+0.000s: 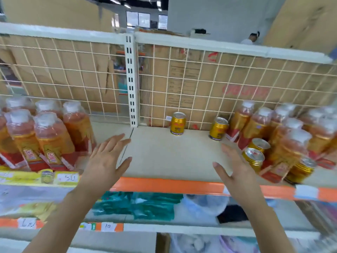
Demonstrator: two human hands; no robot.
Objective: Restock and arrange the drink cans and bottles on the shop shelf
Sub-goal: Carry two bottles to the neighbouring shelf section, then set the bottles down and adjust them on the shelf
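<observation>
Two hands: left hand (107, 157) and right hand (235, 167) are both spread, fingers straight, holding nothing, over the bare middle of the shelf (164, 152).
Back cans: one gold can (177, 123) and a second can (218, 128) stand by the wire grid (182, 84).
Bottles: left cluster (52, 136) and right cluster (290, 143), the latter with front cans (253, 158) mixed in.
Handling: cans look rigid and smooth, so grip round the wall. Bottles are likely heavier and tippy, so hold mid-body.

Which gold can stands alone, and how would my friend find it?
Find the white slotted post in the wire grid behind the beige shelf. Just right of its foot, one gold can stands upright on the shelf. Unlike the other gold cans, it has no bottle or can beside it.
</observation>
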